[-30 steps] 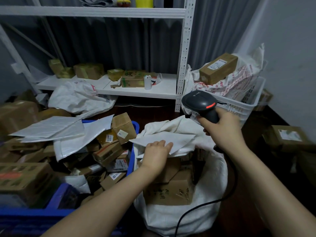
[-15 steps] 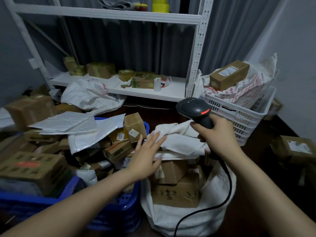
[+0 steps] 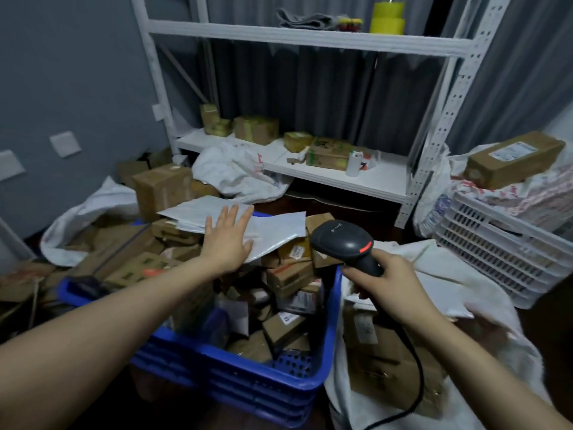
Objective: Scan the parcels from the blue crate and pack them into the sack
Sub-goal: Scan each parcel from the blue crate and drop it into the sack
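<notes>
Head view is showing the left hand [image 3: 228, 242] spreading straight fingers over a flat white mailer [image 3: 279, 229] on top of the blue crate [image 3: 269, 381], the right hand [image 3: 392, 282] gripping the scanner [image 3: 347, 243] near the sack [image 3: 502, 308]; the mailer is looking light, floppy and slippery, so pinching its near edge seems best.

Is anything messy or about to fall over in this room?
Yes. The blue crate is heaped with parcels tipped every which way, and flat white mailers lie loose on top, jutting past the pile under the open left hand. On the right, a long brown box perches tilted on bags in the white basket.
</notes>
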